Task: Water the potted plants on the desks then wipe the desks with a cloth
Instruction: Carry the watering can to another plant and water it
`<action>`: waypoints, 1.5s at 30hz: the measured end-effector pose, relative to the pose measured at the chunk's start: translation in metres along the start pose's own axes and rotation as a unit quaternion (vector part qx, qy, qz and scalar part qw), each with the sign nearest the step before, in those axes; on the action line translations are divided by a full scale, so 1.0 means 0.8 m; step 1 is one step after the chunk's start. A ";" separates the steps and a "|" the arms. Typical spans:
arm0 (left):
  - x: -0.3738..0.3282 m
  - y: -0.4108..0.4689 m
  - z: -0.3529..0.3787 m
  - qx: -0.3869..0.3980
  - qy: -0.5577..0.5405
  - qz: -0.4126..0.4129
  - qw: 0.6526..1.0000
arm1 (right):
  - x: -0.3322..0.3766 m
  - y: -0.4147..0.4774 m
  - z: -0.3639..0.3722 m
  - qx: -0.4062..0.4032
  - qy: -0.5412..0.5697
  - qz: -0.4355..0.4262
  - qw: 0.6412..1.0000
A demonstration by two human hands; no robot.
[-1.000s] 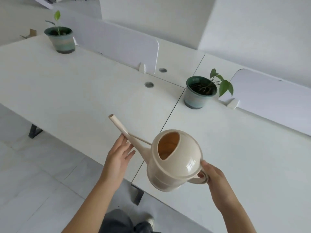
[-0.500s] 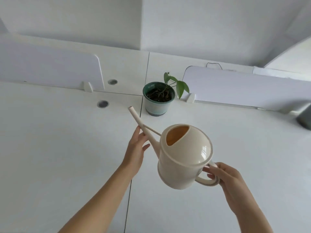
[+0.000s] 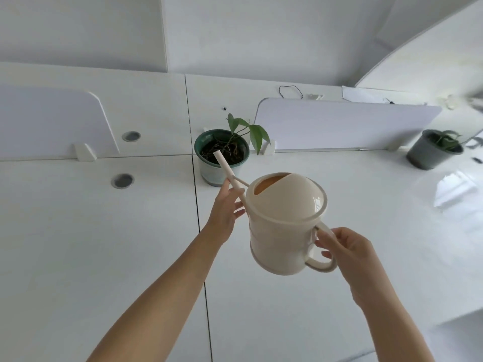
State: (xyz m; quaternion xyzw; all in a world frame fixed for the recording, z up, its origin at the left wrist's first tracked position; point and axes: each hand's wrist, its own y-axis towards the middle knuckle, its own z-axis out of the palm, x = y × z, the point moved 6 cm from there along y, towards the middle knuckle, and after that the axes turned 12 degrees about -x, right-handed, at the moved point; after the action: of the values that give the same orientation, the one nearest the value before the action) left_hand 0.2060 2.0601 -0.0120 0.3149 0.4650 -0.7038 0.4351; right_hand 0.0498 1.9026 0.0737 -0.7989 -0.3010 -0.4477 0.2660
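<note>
Your right hand (image 3: 347, 254) has its fingers curled round the handle of the watering can (image 3: 285, 223). Your left hand (image 3: 224, 212) lies mostly straight-fingered against the base of the spout (image 3: 224, 165), steadying it without a closed grip. The can hangs above the bench (image 3: 78, 244), and the spout tip appears to sit over the soil of the green pot (image 3: 209, 173), which stands at 11 o'clock from the can's body.

To pour well, raise the handle side slowly so the stream starts thin. Aim at the dark soil, not at the leaves (image 3: 257, 131) (they droop over the rim toward 2 o'clock), and let the left hand only guide. I cannot tell whether water is running.

The can is glossy cream plastic, with a domed top and a half-moon filling hole. A grey pot (image 3: 428, 152) waits at 2 o'clock, well apart.
</note>
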 end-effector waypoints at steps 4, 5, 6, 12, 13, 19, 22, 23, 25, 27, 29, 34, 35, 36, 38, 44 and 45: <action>-0.004 0.013 0.004 0.014 0.010 -0.014 1.000 | 0.014 -0.002 0.014 -0.010 -0.021 0.007 1.000; -0.004 0.017 0.004 0.016 0.013 -0.018 1.000 | 0.016 -0.002 0.018 -0.007 -0.025 0.005 1.000; -0.003 0.023 0.004 0.015 0.015 -0.023 1.000 | 0.018 -0.001 0.022 -0.004 -0.030 0.004 1.000; -0.006 0.045 -0.003 0.003 0.001 -0.040 0.999 | 0.032 0.010 0.039 0.004 -0.078 -0.018 0.997; -0.004 0.048 -0.003 -0.002 -0.002 -0.047 0.999 | 0.034 0.013 0.040 0.004 -0.086 -0.024 0.996; 0.012 0.065 0.008 0.003 -0.004 -0.087 0.996 | 0.040 0.026 0.034 -0.009 -0.105 -0.032 0.994; 0.020 0.072 0.018 0.017 -0.006 -0.095 0.995 | 0.042 0.031 0.028 -0.009 -0.115 -0.036 0.993; 0.022 0.076 0.021 0.021 -0.006 -0.094 0.995 | 0.043 0.032 0.027 -0.007 -0.118 -0.039 0.992; 0.025 0.080 0.031 0.031 -0.010 -0.090 0.995 | 0.045 0.035 0.025 -0.003 -0.122 -0.045 0.992; 0.025 0.084 0.040 0.038 -0.015 -0.091 0.995 | 0.045 0.039 0.022 -0.004 -0.124 -0.048 0.991; 0.024 0.088 0.048 0.039 -0.019 -0.088 0.995 | 0.045 0.043 0.019 -0.006 -0.127 -0.051 0.991; 0.017 0.089 0.049 0.038 -0.048 -0.092 0.994 | 0.049 0.049 0.017 -0.003 -0.123 -0.068 0.990; 0.018 0.089 0.045 0.032 -0.054 -0.094 0.994 | 0.050 0.050 0.018 0.000 -0.121 -0.070 0.990; 0.017 0.088 0.041 0.025 -0.057 -0.094 0.994 | 0.051 0.051 0.020 0.004 -0.119 -0.073 0.990; 0.016 0.089 0.029 0.009 -0.064 -0.091 0.994 | 0.052 0.052 0.028 0.015 -0.117 -0.079 0.990; -0.003 0.086 -0.001 -0.009 -0.055 -0.085 0.995 | 0.055 0.046 0.053 0.045 -0.106 -0.083 0.990; -0.006 0.085 -0.004 -0.009 -0.051 -0.087 0.995 | 0.054 0.045 0.056 0.047 -0.106 -0.083 0.990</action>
State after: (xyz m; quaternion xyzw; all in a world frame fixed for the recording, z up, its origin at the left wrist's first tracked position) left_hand 0.2694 2.0517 -0.0353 0.2332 0.4744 -0.7496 0.3984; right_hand 0.1186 1.9203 0.0857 -0.8007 -0.4136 -0.3663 0.2317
